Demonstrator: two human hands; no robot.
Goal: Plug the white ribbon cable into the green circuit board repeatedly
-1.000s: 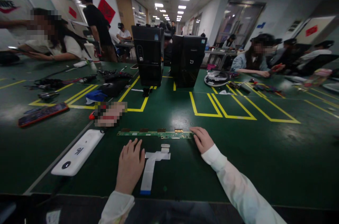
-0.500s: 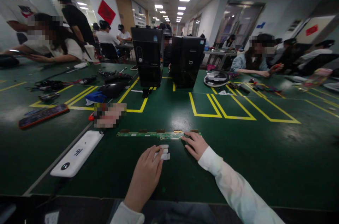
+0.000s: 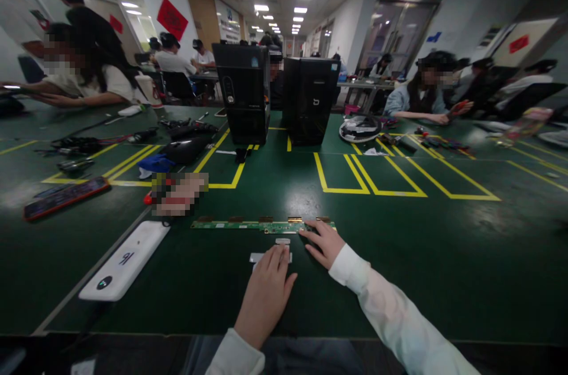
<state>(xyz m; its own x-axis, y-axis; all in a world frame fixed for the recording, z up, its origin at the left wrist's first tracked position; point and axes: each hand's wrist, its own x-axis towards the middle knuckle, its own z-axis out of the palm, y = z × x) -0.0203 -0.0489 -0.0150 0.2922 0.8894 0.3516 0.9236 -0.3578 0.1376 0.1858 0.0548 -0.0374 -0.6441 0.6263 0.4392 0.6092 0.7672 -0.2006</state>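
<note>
A long, narrow green circuit board (image 3: 242, 225) with brown tabs along its far edge lies crosswise on the green table. My right hand (image 3: 325, 243) rests its fingers on the board's right part, thumb and fingers apart. Nearer to me, my left hand (image 3: 270, 283) lies palm down over a white flat ribbon cable (image 3: 256, 257), fingers stretched toward the board. Most of the cable is hidden under that hand; its connector end (image 3: 283, 241) shows just beyond the fingertips.
A white power bank (image 3: 126, 262) lies to the left, a red-edged phone (image 3: 66, 197) farther left. Two black computer towers (image 3: 242, 97) stand at the back. Yellow tape (image 3: 346, 191) marks the table. Cables and tools lie at both sides; people sit around.
My left hand has moved right and forward from beside the ribbon cable to on top of it. My right hand has shifted left along the circuit board from its right end.
</note>
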